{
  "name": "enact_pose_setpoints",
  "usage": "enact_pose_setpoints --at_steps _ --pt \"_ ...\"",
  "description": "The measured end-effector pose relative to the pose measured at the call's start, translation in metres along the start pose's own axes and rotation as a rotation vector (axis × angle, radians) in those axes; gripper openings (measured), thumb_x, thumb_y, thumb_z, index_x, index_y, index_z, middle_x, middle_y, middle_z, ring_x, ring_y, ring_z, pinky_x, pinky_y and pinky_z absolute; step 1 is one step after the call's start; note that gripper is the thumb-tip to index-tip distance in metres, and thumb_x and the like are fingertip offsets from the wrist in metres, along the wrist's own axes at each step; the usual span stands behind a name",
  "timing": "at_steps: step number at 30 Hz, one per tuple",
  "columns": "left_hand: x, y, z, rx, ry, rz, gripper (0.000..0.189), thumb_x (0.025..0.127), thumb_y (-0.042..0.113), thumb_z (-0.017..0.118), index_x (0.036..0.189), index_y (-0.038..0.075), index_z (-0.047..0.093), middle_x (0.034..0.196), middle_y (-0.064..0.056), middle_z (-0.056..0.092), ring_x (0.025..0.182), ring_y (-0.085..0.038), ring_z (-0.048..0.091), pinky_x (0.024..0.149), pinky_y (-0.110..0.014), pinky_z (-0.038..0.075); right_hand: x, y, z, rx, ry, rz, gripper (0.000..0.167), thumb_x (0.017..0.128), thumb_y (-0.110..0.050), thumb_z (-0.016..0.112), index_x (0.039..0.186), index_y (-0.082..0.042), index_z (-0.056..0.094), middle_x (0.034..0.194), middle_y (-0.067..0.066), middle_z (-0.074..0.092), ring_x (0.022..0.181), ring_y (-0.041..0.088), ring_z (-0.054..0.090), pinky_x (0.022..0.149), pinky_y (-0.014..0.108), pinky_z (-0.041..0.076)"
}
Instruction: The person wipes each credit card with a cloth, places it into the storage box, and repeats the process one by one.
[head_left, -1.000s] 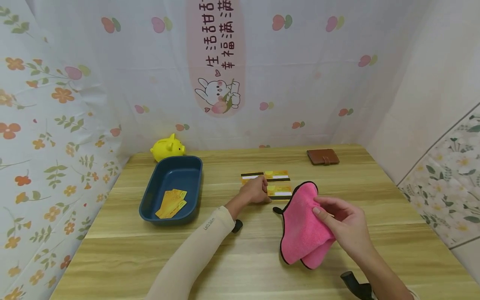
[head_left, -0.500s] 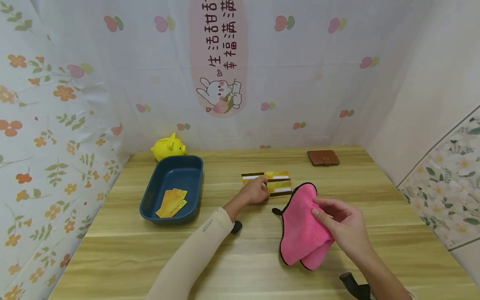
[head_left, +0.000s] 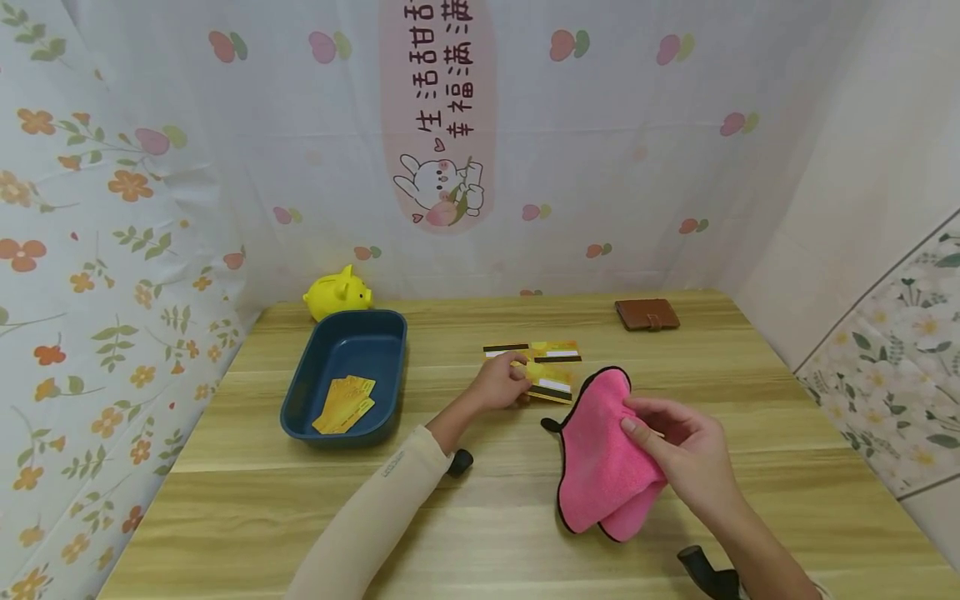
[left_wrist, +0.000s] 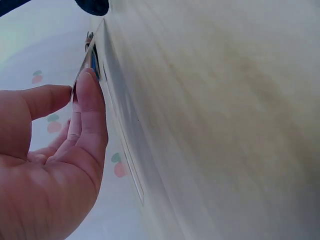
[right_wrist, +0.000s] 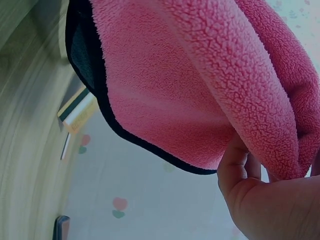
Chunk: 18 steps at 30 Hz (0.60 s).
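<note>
My left hand (head_left: 500, 383) pinches a yellow bank card (head_left: 551, 389) with a black stripe between thumb and fingers. In the left wrist view the card (left_wrist: 84, 64) shows nearly edge-on, tilted up from the table beside the left hand (left_wrist: 60, 145). Just behind it two more striped yellow cards (head_left: 557, 352) lie side by side, one partly covered by the left fingers. My right hand (head_left: 686, 446) grips a pink cloth (head_left: 607, 458) with black edging, hanging in folds over the table. The right wrist view has the fleecy cloth (right_wrist: 165, 90) bunched in the right hand (right_wrist: 270, 200).
At the left stands a dark blue bin (head_left: 390, 375) with several yellow cards (head_left: 343, 406) inside. A yellow piggy bank (head_left: 335, 296) sits behind it. Near the back right edge of the wooden table (head_left: 480, 542) lies a brown wallet (head_left: 647, 314). A printed curtain (head_left: 315, 150) hangs behind.
The left hand has drawn back slightly toward the left with the front card, which first slid up against the back cards and now tilts in its fingers. The right hand and cloth barely moved.
</note>
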<state>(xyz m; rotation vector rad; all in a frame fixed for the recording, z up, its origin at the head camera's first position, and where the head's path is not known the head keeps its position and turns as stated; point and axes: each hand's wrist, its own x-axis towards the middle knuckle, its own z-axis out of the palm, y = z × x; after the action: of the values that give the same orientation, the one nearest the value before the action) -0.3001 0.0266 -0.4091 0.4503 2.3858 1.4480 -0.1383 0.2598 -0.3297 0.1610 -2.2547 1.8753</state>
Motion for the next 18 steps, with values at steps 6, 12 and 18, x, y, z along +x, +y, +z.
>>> enact_pose_setpoints --at_steps 6,12,18 --pt "-0.011 -0.003 -0.004 -0.023 -0.015 0.047 0.04 0.095 0.002 0.063 0.134 -0.002 0.052 0.093 -0.016 0.073 0.069 -0.023 0.072 0.057 -0.03 0.059 -0.002 0.0 0.002 -0.012 0.001 0.013 0.024 0.087 0.003 0.072 0.111 0.008 0.068 0.094 -0.002 0.072 0.084 0.007 0.065 0.065 0.021 0.056" --pt "-0.022 -0.002 -0.007 -0.053 -0.035 0.091 0.044 0.092 0.001 0.067 0.133 -0.001 0.054 0.091 -0.012 0.073 0.067 -0.024 0.071 0.062 -0.034 0.06 -0.003 0.004 0.003 -0.022 -0.002 0.013 0.024 0.087 0.002 0.073 0.11 0.007 0.069 0.093 -0.002 0.072 0.084 0.007 0.065 0.065 0.021 0.056" --pt "-0.037 0.005 -0.012 -0.121 -0.059 0.129 0.05 0.087 -0.003 0.07 0.134 -0.002 0.054 0.092 -0.01 0.069 0.077 -0.024 0.071 0.067 -0.033 0.059 -0.004 0.007 0.004 0.002 -0.007 0.017 0.023 0.088 0.004 0.072 0.11 0.008 0.068 0.095 -0.003 0.072 0.084 0.006 0.065 0.065 0.021 0.056"
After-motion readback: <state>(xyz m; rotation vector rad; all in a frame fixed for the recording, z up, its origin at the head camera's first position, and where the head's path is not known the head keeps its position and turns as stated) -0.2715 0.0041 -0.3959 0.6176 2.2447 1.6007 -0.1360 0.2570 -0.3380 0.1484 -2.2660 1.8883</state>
